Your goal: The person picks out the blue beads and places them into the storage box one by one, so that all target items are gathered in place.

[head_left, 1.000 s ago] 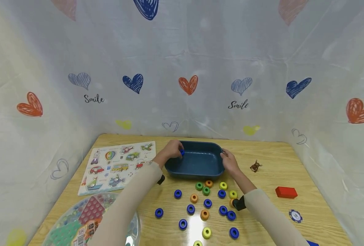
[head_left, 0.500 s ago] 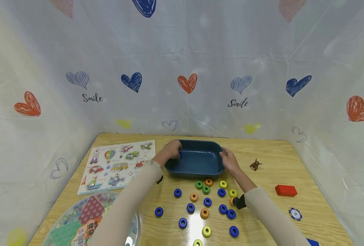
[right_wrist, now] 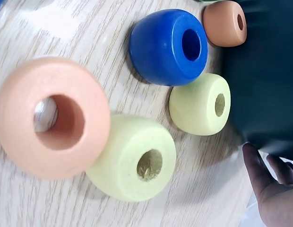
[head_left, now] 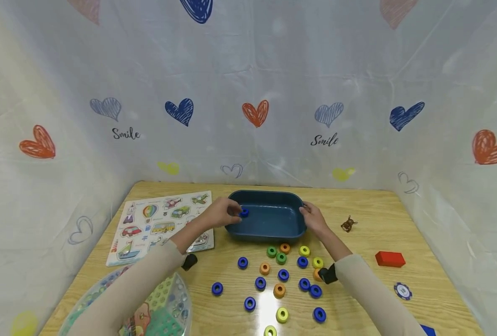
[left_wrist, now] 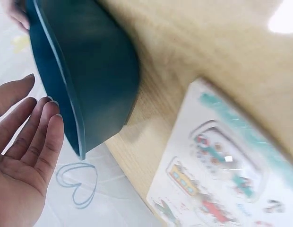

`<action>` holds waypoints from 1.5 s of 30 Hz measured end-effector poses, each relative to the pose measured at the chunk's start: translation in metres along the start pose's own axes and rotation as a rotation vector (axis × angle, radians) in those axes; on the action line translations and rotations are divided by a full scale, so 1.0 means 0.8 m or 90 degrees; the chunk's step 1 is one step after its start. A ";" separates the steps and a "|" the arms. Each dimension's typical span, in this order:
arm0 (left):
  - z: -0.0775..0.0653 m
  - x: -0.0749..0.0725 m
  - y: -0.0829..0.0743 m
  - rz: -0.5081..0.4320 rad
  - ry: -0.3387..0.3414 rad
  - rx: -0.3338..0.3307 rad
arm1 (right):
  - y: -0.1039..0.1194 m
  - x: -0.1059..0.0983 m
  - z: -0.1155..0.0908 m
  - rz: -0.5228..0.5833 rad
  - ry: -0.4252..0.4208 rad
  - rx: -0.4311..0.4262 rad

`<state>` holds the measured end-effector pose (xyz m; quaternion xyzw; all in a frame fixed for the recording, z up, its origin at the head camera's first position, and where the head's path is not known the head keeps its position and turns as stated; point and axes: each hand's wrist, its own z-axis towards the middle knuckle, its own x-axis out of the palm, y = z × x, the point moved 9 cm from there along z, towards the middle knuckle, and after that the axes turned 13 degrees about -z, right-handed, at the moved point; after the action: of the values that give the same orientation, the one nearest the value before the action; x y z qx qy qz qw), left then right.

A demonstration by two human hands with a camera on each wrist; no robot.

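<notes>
A dark teal plastic basin (head_left: pixel 269 220) stands at the back middle of the table in the head view. Inside it, near the left end, lies a blue ring-shaped bead (head_left: pixel 244 213). My left hand (head_left: pixel 220 212) is at the basin's left rim; in the left wrist view its loosely curved fingers (left_wrist: pixel 45 137) hold nothing. At the other end, my right hand (head_left: pixel 314 218) grips the basin's right rim. Several blue, green, orange and yellow beads lie in front of the basin, among them a green bead (head_left: pixel 281 258) and a yellow bead (head_left: pixel 282 315).
A picture puzzle board (head_left: pixel 160 224) lies left of the basin. Nearer, under my left arm, is a round clear case (head_left: pixel 181 298) of coloured pieces. To the right are a small brown animal figure (head_left: pixel 348 224), a red block (head_left: pixel 390 259) and a poker chip (head_left: pixel 402 290).
My left hand has let go of the blue bead inside the basin and drawn back left to the rim. The right hand keeps its grip on the basin.
</notes>
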<state>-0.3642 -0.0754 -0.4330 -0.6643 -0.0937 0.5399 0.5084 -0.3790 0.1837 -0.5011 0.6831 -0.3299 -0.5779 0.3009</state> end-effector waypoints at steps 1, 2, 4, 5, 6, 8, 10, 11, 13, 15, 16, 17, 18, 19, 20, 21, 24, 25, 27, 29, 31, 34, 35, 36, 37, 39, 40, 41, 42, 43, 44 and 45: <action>-0.011 -0.001 -0.002 -0.012 0.002 -0.003 | -0.001 0.001 0.000 -0.002 0.005 0.001; -0.021 0.000 -0.003 -0.023 0.005 -0.003 | -0.001 0.001 -0.001 -0.005 0.009 -0.001; -0.041 0.003 -0.007 -0.047 0.015 0.000 | -0.002 0.000 -0.002 -0.008 0.011 -0.001; -0.050 0.006 -0.010 -0.055 0.024 0.005 | -0.003 -0.002 -0.002 -0.008 0.009 0.000; -0.057 0.011 -0.012 -0.061 0.033 0.010 | -0.003 -0.004 -0.003 -0.008 0.006 0.001; -0.071 0.022 -0.014 -0.084 0.055 0.014 | -0.003 -0.009 -0.003 -0.011 0.002 0.001; -0.084 0.034 -0.016 -0.104 0.077 0.023 | -0.003 -0.012 -0.003 -0.011 0.001 0.001; -0.091 0.039 -0.017 -0.111 0.087 0.025 | -0.003 -0.013 -0.003 -0.012 0.003 0.000; -0.104 0.050 -0.014 -0.128 0.106 0.023 | -0.001 -0.013 -0.002 -0.019 0.008 -0.004; -0.116 0.061 -0.011 -0.143 0.123 0.015 | 0.000 -0.014 -0.001 -0.019 0.010 -0.005; -0.122 0.065 -0.008 -0.148 0.131 0.008 | 0.000 -0.014 -0.001 -0.020 0.010 -0.004; -0.128 0.070 -0.006 -0.154 0.137 0.001 | 0.000 -0.014 0.000 -0.021 0.008 -0.004; -0.133 0.074 -0.002 -0.160 0.143 -0.010 | 0.000 -0.014 0.000 -0.021 0.008 -0.004; -0.137 0.078 0.001 -0.168 0.149 -0.020 | 0.001 -0.014 0.000 -0.019 0.007 -0.004; -0.142 0.081 0.003 -0.173 0.153 -0.029 | 0.001 -0.014 0.000 -0.017 0.006 -0.005; -0.146 0.084 0.005 -0.172 0.157 -0.032 | 0.001 -0.013 0.000 -0.016 0.005 -0.007; -0.156 0.090 0.008 -0.168 0.167 -0.031 | 0.003 -0.012 0.000 -0.006 0.006 -0.012; -0.159 0.091 0.008 -0.166 0.169 -0.027 | 0.003 -0.012 0.000 -0.003 0.006 -0.013; -0.164 0.092 0.009 -0.163 0.172 -0.017 | 0.004 -0.011 0.000 0.003 0.008 -0.014; -0.167 0.092 0.010 -0.165 0.169 -0.009 | 0.006 -0.009 -0.001 0.007 0.013 -0.016; -0.168 0.091 0.011 -0.168 0.163 -0.007 | 0.007 -0.007 0.000 0.011 0.018 -0.018; -0.170 0.091 0.014 -0.174 0.158 -0.011 | 0.007 -0.004 0.000 0.012 0.029 -0.017; -0.170 0.091 0.015 -0.177 0.158 -0.012 | 0.006 -0.003 0.000 0.011 0.033 -0.017; -0.171 0.091 0.015 -0.180 0.158 -0.013 | 0.005 -0.002 0.001 0.012 0.036 -0.014; -0.171 0.090 0.014 -0.182 0.158 -0.013 | 0.005 -0.001 0.001 0.009 0.039 -0.012; -0.170 0.089 0.011 -0.176 0.157 -0.003 | 0.004 0.001 0.001 0.010 0.046 -0.011; -0.169 0.088 0.010 -0.170 0.155 0.005 | 0.003 0.002 0.001 0.012 0.049 -0.010; -0.168 0.087 0.007 -0.164 0.153 0.015 | 0.003 0.003 0.000 0.014 0.052 -0.011; -0.166 0.085 0.003 -0.160 0.149 0.025 | 0.003 0.003 0.000 0.017 0.053 -0.011; -0.164 0.084 0.000 -0.155 0.145 0.033 | 0.003 0.004 -0.001 0.020 0.055 -0.012; -0.161 0.082 -0.003 -0.152 0.142 0.037 | 0.003 0.005 -0.001 0.024 0.059 -0.011; -0.158 0.080 -0.006 -0.152 0.139 0.040 | 0.002 0.006 -0.001 0.026 0.061 -0.010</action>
<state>-0.2341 -0.1025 -0.4820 -0.6868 -0.0995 0.4027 0.5968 -0.3778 0.1788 -0.5022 0.7008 -0.3242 -0.5409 0.3333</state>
